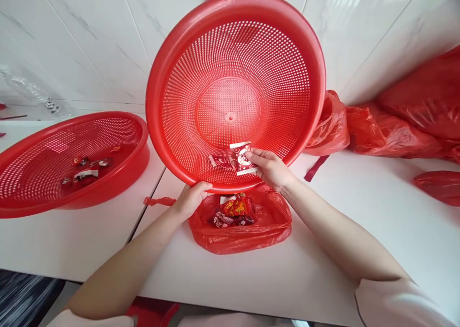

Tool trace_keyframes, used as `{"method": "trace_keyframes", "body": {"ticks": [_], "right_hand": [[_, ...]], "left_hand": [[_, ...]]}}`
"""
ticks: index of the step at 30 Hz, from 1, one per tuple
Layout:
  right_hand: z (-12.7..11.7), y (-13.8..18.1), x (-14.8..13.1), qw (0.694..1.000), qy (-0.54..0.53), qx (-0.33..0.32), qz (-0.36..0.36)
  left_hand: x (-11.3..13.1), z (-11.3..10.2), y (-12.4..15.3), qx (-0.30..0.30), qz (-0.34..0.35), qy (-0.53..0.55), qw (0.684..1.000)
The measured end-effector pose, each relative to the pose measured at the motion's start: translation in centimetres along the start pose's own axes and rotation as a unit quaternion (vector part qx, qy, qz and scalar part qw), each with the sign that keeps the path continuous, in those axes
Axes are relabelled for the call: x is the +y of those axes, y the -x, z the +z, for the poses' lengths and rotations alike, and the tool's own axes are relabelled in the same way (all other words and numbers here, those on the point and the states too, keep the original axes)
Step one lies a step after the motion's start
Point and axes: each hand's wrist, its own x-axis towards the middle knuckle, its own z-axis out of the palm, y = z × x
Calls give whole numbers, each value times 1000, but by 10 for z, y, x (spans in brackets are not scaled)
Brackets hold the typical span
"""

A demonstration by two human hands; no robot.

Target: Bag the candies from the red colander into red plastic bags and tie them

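Centre of frame: tilted red basket (230,53) gripped at its lower rim by left hand (190,198); right hand (271,169) pinching a red-white packet (244,158) inside. Risk: rim slipping, loose packets (219,161) tumbling past the red bag (251,238) below onto table (359,212)

The tilted basket (235,92) blocks the middle of the table (359,231), a flat basket (72,164) fills its left edge, and bags (395,125) crowd the far right corner. The near right edge lies open.

Head camera looks down, seemingly close, at tilted basket (230,77) and table (377,197).
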Motion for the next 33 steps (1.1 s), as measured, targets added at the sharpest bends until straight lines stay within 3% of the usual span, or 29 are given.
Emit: {"method": "trace_keyframes", "body": {"ticks": [7, 9, 12, 18, 21, 23, 24, 28, 30, 33], "right_hand": [[-2, 1, 1, 993, 102, -20, -55], [-1, 5, -3, 982, 168, -66, -50], [3, 12, -11, 936, 315, -151, -43], [5, 14, -5, 831, 520, -67, -185], [-1, 9, 8, 813, 546, -80, -185], [-5, 5, 14, 832, 521, -88, -170], [-7, 2, 16, 855, 485, -88, -159], [-13, -5, 14, 978, 195, -64, -36], [-14, -7, 9, 997, 67, -35, 11], [-12, -6, 2, 1000, 21, -14, 13]], "left_hand": [[1, -3, -1, 9, 2, -1, 1000], [2, -2, -1, 6, -3, 0, 1000], [2, -1, 0, -6, -15, -2, 1000], [-5, 1, 5, -27, -53, -12, 998], [-10, 0, 7, -23, -64, -23, 997], [-11, 0, 7, -25, -74, -28, 997], [-10, 0, 7, -26, -77, -29, 996], [-4, 4, 6, -24, -58, -16, 998], [-1, 4, 4, -20, -40, -10, 999], [2, 4, 2, -8, -23, -3, 1000]]}}
